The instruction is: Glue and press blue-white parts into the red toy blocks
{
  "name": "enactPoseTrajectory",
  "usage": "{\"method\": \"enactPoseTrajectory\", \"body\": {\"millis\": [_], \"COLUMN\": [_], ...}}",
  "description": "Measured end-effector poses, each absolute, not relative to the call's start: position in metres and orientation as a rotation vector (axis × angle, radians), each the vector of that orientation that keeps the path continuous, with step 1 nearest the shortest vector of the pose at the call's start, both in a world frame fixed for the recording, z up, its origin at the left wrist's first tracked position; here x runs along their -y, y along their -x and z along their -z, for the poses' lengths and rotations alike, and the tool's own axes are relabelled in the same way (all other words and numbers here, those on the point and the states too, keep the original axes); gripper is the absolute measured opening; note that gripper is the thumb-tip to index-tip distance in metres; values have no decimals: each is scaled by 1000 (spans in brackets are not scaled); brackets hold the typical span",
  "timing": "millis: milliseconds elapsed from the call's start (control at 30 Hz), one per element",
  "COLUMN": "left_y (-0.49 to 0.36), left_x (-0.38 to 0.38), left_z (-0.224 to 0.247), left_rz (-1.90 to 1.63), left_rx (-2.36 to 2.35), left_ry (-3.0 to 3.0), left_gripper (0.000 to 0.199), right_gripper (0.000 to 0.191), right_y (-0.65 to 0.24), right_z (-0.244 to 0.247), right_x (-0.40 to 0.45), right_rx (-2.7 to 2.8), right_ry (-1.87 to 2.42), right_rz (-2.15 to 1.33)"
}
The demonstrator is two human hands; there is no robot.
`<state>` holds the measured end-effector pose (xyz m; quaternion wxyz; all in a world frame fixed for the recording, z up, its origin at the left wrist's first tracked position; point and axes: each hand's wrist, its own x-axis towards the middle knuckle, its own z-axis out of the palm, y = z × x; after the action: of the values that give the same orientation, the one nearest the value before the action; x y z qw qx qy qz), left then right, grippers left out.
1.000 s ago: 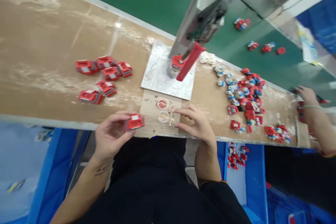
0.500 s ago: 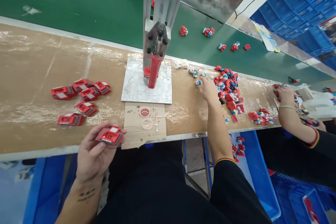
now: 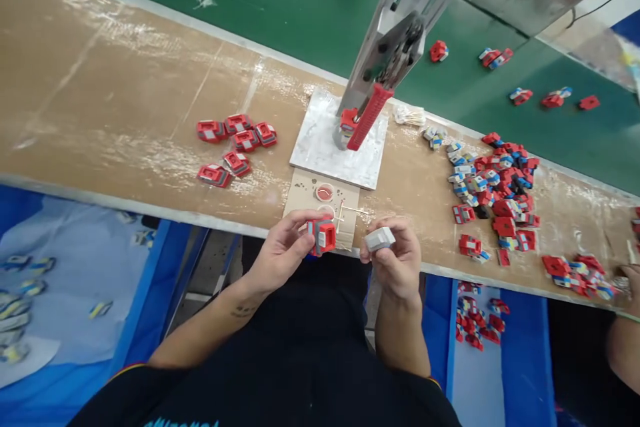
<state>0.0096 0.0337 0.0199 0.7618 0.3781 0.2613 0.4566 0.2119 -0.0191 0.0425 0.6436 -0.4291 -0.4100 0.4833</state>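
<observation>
Between the fingers of my left hand (image 3: 283, 250) is a red toy vehicle body (image 3: 323, 237) with grey trim, its hollow side partly facing up. My right hand (image 3: 399, 260) grips a whitish-grey toy part (image 3: 380, 239), shaped like a small vehicle piece. The two parts are apart, held near each other over the table's front edge. Just beyond them lies a piece of cardboard (image 3: 300, 195) with a small round dish of red paint (image 3: 325, 193) and cotton swabs (image 3: 341, 213). A second dish is partly hidden by my left hand.
A hand press with a red handle (image 3: 370, 118) stands on a metal plate (image 3: 325, 159). Several red bodies (image 3: 245, 141) lie left. Mixed red, white and blue parts (image 3: 505, 173) are heaped right. Blue bins (image 3: 525, 347) sit below, and a co-worker's arm (image 3: 625, 347) shows far right.
My right hand has come back from the parts pile with the whitish-grey part. My left hand has brought the red body toward the middle and turned it. The view has shifted.
</observation>
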Motion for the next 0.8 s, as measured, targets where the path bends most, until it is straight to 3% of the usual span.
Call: {"method": "enactPoseTrajectory", "body": {"millis": [200, 367, 500, 700, 800], "left_y": [-15, -8, -1, 3, 7], "left_x": [-29, -28, -31, -36, -36], "left_z": [-22, -27, -28, -26, -31], "left_rz": [-1004, -896, -678, -577, -544], "left_rx": [-621, -644, -671, -731, -757], "left_ry": [-806, -676, -642, -851, -1028], "left_gripper": [37, 42, 49, 60, 65], "right_gripper": [41, 35, 42, 24, 26], "right_y": [-194, -201, -210, -215, -215], "right_z": [-31, -42, -59, -68, -67], "right_x": [18, 16, 9, -1, 0], "right_rx": [1034, 1452, 1913, 2189, 2213], "right_ry": [935, 1087, 999, 893, 869], "right_rz": [-1094, -579, -329, -271, -261]}}
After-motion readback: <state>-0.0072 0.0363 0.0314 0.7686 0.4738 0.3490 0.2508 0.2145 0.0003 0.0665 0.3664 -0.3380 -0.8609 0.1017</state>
